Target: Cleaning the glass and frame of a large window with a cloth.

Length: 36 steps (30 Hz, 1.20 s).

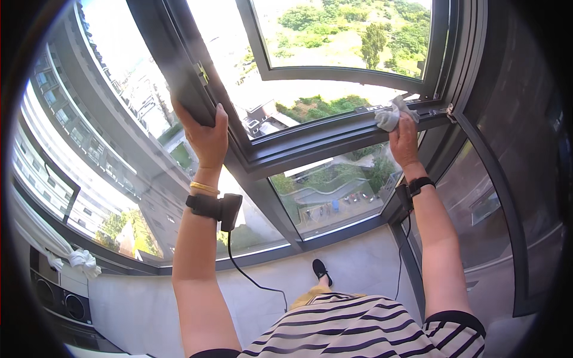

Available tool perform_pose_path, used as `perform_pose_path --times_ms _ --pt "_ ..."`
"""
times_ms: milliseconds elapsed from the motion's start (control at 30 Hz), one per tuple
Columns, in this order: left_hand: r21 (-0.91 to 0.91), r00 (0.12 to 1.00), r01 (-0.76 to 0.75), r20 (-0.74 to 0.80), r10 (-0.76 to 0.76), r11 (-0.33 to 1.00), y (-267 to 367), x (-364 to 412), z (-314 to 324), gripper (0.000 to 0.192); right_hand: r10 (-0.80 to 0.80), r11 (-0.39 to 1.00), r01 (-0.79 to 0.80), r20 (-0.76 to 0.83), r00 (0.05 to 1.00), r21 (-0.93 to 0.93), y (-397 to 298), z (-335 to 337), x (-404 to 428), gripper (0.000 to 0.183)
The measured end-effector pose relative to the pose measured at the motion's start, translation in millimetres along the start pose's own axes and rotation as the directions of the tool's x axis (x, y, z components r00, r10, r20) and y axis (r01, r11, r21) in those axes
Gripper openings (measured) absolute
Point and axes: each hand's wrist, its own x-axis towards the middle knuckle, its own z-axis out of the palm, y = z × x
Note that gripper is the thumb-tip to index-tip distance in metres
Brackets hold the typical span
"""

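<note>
My left hand [203, 136] grips the upright dark metal window post [179, 58], thumb on the near side and fingers wrapped behind it. A small latch fitting [202, 74] sits on that post above the thumb. In my right hand [405, 141] is a crumpled grey-white cloth [396, 115], pressed onto the right part of the lower window frame rail [313, 141]. Beyond the rail, the window sash [340, 74] stands swung outward. A metal hinge fitting [441, 111] lies in the frame corner just right of the cloth.
Fixed glass panes [335, 192] run below the rail down to the pale floor [268, 286]. A tied white curtain [83, 262] hangs at far left, near a front-loading appliance [74, 306]. Cables trail from black devices [230, 212] strapped to both wrists. High above ground, buildings stand outside.
</note>
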Motion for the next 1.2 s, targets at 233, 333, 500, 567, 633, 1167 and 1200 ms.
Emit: perform_pose_path --times_ms 233,333,500,567,633,1167,1200 --pt "-0.029 1.0 -0.018 -0.012 0.018 0.999 -4 4 -4 0.081 -0.023 0.989 0.031 -0.058 0.998 0.146 -134 42 -9 0.025" --pt "0.006 0.999 -0.044 -0.019 0.044 0.999 -5 2 -2 0.08 -0.023 0.926 0.025 -0.008 1.0 0.376 -226 69 -4 0.022" --pt "0.018 0.996 -0.073 -0.05 0.074 0.997 -7 3 7 0.08 -0.068 0.886 0.051 0.022 0.997 0.462 -272 88 1 0.022" --pt "0.019 0.997 -0.055 -0.048 0.056 0.998 -6 2 4 0.08 -0.167 0.881 0.129 0.044 0.985 0.456 -242 79 4 0.025" --pt "0.097 0.996 -0.071 -0.056 0.076 0.993 -7 4 -2 0.081 -0.151 0.922 0.124 0.046 0.987 0.366 -198 61 8 0.025" --pt "0.112 0.998 0.026 -0.051 -0.021 0.993 -1 1 -3 0.079 0.127 0.991 -0.131 -0.108 0.986 -0.034 -72 41 -8 0.022" --pt "0.112 0.998 0.023 -0.053 -0.017 0.994 -2 2 -4 0.079 0.075 0.995 -0.068 -0.095 0.993 0.076 -114 47 -8 0.024"
